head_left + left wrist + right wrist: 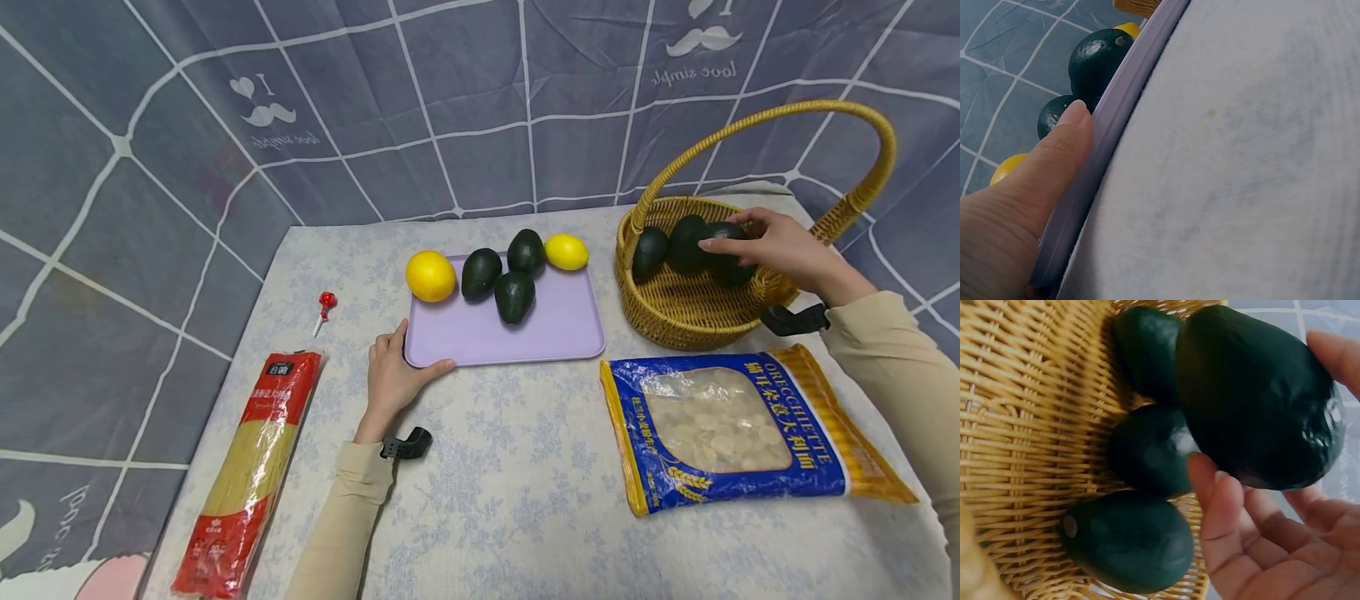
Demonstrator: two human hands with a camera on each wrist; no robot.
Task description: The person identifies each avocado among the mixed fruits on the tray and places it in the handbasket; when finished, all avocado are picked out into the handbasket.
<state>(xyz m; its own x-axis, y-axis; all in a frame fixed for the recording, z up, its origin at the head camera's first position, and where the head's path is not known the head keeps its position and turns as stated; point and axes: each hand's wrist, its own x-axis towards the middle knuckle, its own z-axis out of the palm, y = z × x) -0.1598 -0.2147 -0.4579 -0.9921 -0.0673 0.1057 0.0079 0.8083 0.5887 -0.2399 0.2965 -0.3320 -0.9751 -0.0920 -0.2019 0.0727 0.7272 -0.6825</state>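
Observation:
My right hand [783, 250] grips a dark green avocado [1260, 400] at the wicker basket [675, 333], thumb and fingertips around its sides. Below it, more avocados [1129, 540] lie in the basket. At the front left corner of the lilac tray [525, 346], my left hand [393, 375] holds the rim, fingers along the left side and thumb on the front edge. The left wrist view shows that thumb [1060, 147] over the rim. On the tray are three avocados [515, 297], a yellow lemon [566, 252] and a round orange-yellow fruit [431, 276].
A blue and yellow bag of orecchiette [720, 425] lies in front of the basket. To the left lie a red pack of spaghetti [251, 475] and a red lollipop [326, 308]. The basket's tall handle [765, 121] arches over it. Checked cloth walls [480, 108] border the table.

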